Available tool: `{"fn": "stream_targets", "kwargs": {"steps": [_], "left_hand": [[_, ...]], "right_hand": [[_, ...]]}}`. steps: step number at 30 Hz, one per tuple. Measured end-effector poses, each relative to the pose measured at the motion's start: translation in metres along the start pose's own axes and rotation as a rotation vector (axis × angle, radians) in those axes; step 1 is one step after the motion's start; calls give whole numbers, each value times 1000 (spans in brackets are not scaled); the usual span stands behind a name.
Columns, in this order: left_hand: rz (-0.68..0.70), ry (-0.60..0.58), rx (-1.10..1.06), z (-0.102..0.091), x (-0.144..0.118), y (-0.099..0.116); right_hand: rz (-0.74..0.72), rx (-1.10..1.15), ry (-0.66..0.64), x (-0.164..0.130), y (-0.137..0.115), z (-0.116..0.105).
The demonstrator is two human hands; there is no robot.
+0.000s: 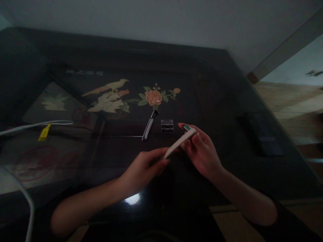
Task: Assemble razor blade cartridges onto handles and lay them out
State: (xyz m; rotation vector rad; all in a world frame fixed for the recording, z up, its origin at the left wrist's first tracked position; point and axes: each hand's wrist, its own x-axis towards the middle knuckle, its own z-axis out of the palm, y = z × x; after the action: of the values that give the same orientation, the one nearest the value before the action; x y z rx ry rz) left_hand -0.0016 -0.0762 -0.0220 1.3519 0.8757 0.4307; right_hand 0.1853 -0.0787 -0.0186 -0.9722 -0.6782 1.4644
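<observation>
A razor [179,142] with a pale handle is held up slantwise between my two hands, above the dark table. My left hand [142,168] pinches the lower end of the handle between thumb and fingers. At the upper end, the fingers of my right hand [204,154] close around the head, where a green strip [186,127] shows; part of the head is hidden by the fingers. Beyond my hands lies a second razor [148,129], black and white, with its head pointing away. Beside it is a small clear case [167,126] with dark pieces inside, perhaps blade cartridges.
The glossy dark table [212,90] carries a bird and flower design [153,97]. A dark flat object like a phone [263,134] lies at right. A white cable [37,126] with a yellow tag [44,133] comes in from the left. A pale wall [151,20] stands behind.
</observation>
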Motion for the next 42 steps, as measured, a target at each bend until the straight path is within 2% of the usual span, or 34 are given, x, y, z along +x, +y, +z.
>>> {"fn": "stream_targets", "kwargs": {"steps": [4,14,19,28,35,42], "left_hand": [[15,3,20,-1,0,0],[0,92,13,-8,5,-6],[-13,54,-31,-6,3,-5],[25,-21,43,-1,-1,-1],[-2,43,15,-2,1,-1],[1,90,-8,-5,3,-4]], "right_hand": [[10,-3,-17,-1,0,0],[-59,-5,-73,-1,2,-1],[-55,-20,-52,-1,2,0],[10,0,5,0,-2,2],[-32,-56,-44,-2,1,1],[-52,-19,-61,-2,0,2]]}}
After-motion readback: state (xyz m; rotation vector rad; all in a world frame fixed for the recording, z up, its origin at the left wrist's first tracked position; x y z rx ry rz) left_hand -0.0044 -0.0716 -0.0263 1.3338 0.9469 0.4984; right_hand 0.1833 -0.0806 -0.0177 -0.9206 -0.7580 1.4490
